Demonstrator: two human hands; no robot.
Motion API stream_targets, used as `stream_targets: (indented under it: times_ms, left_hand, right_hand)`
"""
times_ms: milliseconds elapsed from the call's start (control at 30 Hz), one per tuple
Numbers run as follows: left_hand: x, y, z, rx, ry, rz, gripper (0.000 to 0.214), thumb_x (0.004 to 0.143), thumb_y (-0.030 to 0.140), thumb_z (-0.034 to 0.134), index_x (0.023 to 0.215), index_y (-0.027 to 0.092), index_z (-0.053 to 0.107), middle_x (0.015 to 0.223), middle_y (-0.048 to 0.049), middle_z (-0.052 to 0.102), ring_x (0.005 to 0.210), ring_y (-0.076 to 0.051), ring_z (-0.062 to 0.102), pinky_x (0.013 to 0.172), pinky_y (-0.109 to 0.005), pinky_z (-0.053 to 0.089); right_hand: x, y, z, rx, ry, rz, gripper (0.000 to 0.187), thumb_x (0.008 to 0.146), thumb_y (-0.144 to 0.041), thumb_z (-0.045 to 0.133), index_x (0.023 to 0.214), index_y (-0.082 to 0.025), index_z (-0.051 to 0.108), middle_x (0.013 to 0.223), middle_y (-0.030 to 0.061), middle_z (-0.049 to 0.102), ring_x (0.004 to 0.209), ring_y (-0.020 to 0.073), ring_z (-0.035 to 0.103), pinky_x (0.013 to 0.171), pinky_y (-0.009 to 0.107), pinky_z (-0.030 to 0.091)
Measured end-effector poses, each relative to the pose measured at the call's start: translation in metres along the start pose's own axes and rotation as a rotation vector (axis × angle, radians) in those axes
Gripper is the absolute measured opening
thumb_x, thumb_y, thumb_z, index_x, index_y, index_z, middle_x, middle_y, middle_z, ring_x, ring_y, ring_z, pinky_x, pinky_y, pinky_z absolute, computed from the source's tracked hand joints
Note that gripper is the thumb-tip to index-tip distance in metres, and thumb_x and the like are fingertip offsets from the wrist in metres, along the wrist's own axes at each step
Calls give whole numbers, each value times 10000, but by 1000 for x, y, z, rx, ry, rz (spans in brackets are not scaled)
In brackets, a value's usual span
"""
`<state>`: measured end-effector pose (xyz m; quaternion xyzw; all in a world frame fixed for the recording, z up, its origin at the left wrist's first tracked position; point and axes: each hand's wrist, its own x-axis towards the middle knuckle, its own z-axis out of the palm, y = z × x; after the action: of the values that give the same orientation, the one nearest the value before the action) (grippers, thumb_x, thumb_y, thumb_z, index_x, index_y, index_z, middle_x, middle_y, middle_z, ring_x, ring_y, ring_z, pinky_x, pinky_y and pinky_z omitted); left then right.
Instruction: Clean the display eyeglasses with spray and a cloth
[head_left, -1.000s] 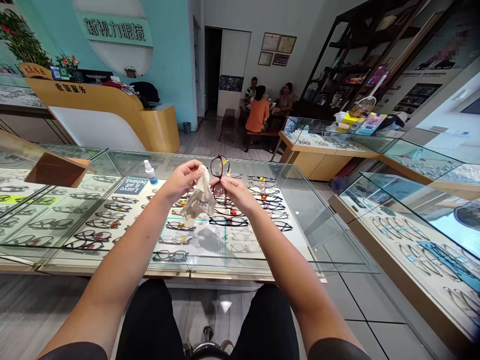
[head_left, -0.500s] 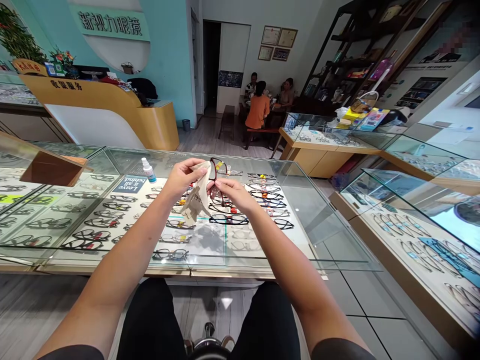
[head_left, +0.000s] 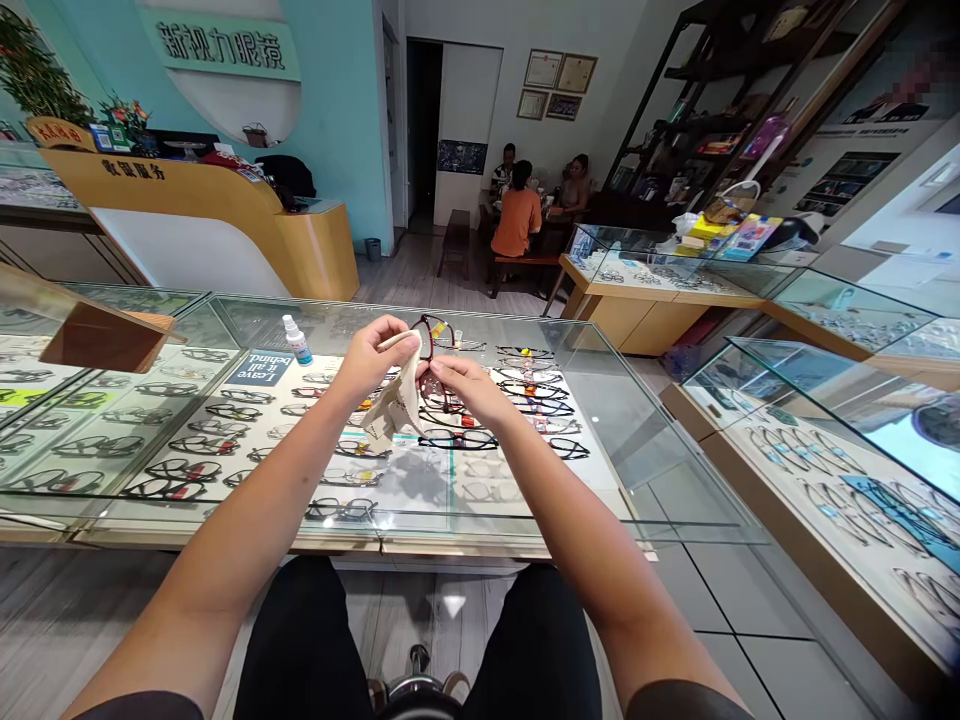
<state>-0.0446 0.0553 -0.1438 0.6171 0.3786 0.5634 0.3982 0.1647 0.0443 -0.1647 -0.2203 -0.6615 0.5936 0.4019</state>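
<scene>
My left hand (head_left: pixel 373 358) is closed on a beige cleaning cloth (head_left: pixel 394 405) that hangs down from its fingers. The cloth's upper edge presses against one lens of a pair of dark red glasses (head_left: pixel 435 345). My right hand (head_left: pixel 463 385) pinches the lower part of that frame and holds it upright. Both hands hover just above the glass top of a display counter (head_left: pixel 630 440). Rows of eyeglass frames lie inside the counter beneath them.
A small spray bottle (head_left: pixel 297 340) stands on the counter left of my hands, beside a printed sign. More glass cases run along the right. A yellow reception desk (head_left: pixel 225 215) is at the back left. Three people sit at a table (head_left: pixel 525 215) in the rear.
The glasses have been lowered and turned slightly, from held high to closer against the cloth. My left hand has brought the cloth onto the lens. Both hands have stayed over the same spot.
</scene>
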Motion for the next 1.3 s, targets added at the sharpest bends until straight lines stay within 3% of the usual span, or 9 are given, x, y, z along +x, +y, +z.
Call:
stream_targets:
  times_ms: [200, 333, 500, 633, 800, 1000, 1233, 1300]
  left_hand:
    - [0, -2, 3, -56, -22, -78, 627, 694, 674, 967, 872, 215, 579, 741, 44, 610, 647, -115, 516, 644, -253, 435]
    - [-1, -1, 2, -92, -53, -166, 682, 635, 727, 990, 889, 205, 632, 743, 40, 615, 638, -113, 521, 629, -253, 433]
    - [-1, -3, -1, -95, -157, -279, 715, 654, 810, 950, 899, 173, 738, 733, -5, 659, 649, -143, 590, 625, -266, 443]
    - [-1, -6, -1, -82, -212, -324, 758, 663, 889, 894, 748, 156, 724, 705, -66, 708, 645, -179, 640, 626, -288, 467]
    - [-3, -3, 0, -217, -281, -307, 679, 678, 784, 963, 705, 152, 716, 651, -57, 696, 596, -166, 628, 599, -280, 467]
    - [-3, 0, -2, -342, -301, -383, 618, 652, 634, 1048, 742, 154, 669, 637, -31, 666, 553, -139, 608, 556, -256, 469]
    - [-7, 5, 3, -460, -229, -386, 612, 600, 494, 1106, 794, 178, 619, 579, 61, 507, 505, -106, 523, 521, -249, 466]
    - [-10, 8, 7, -487, -226, -380, 618, 603, 482, 1106, 793, 191, 594, 592, 52, 526, 506, -117, 532, 515, -268, 480]
  right_hand:
    - [0, -1, -1, -23, -1, -16, 553, 947, -745, 758, 1005, -202, 843, 965, 40, 765, 904, 197, 641, 904, 325, 516]
    - [-1, -3, -2, -33, -32, -33, 541, 967, -736, 742, 1000, -203, 836, 922, 29, 745, 886, 194, 642, 908, 329, 511]
    - [0, -5, -3, -31, -50, -38, 549, 952, -742, 757, 955, -198, 827, 910, 33, 743, 877, 193, 649, 890, 331, 509]
    - [0, -3, -3, -59, -39, -26, 580, 936, -773, 749, 953, -198, 817, 851, 27, 719, 822, 190, 622, 827, 328, 512]
    - [0, -1, -4, -71, -43, -21, 581, 946, -769, 742, 967, -193, 815, 869, 25, 720, 809, 176, 613, 826, 315, 493]
    - [0, 1, -5, -91, -92, -18, 552, 991, -736, 706, 987, -197, 824, 841, 15, 686, 805, 177, 591, 818, 309, 476]
    - [-1, -1, -1, -64, -98, -7, 558, 964, -745, 734, 962, -195, 830, 933, 39, 742, 859, 182, 623, 875, 319, 488]
    - [-1, -1, 0, -51, -99, -21, 555, 962, -745, 738, 949, -198, 832, 938, 42, 758, 872, 182, 629, 895, 323, 486]
